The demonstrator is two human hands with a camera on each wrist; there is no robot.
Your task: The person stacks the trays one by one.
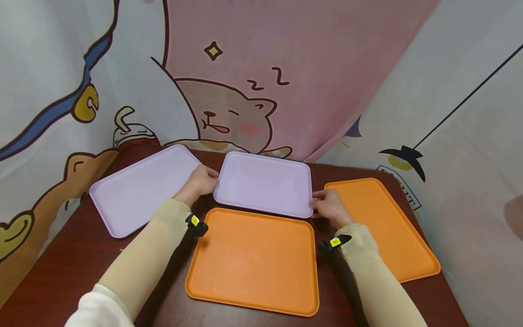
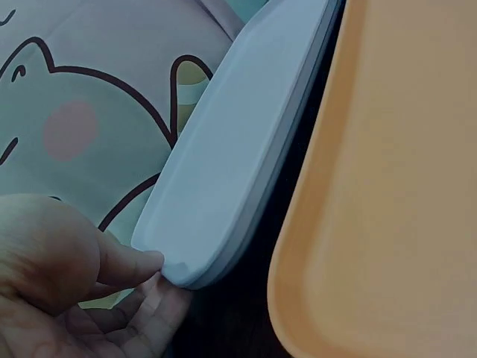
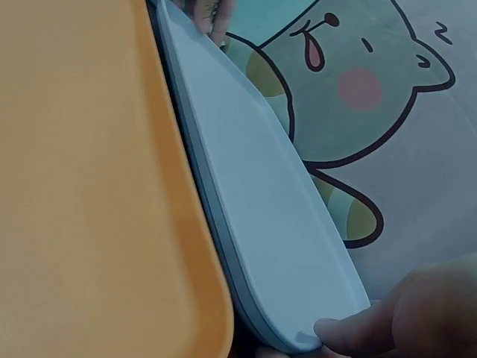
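A lilac tray (image 1: 263,184) lies at the back middle of the table, with a hand at each short side. My left hand (image 1: 199,182) pinches its left end, the thumb (image 2: 134,267) over the rim and the fingers curled below. At the right end, my right hand (image 1: 332,210) grips the near corner; the right wrist view has the thumb (image 3: 354,333) on top of the rim, the other fingers mostly hidden beneath. In both wrist views the tray's long side shows a layered edge. An orange tray (image 1: 253,263) lies just in front of it.
A second lilac tray (image 1: 143,193) lies slanted at the left, partly behind the left forearm. Another orange tray (image 1: 388,227) is angled at the right, near the table's edge. Behind the dark red-brown table (image 1: 53,277) hangs a cartoon-printed curtain (image 1: 318,59).
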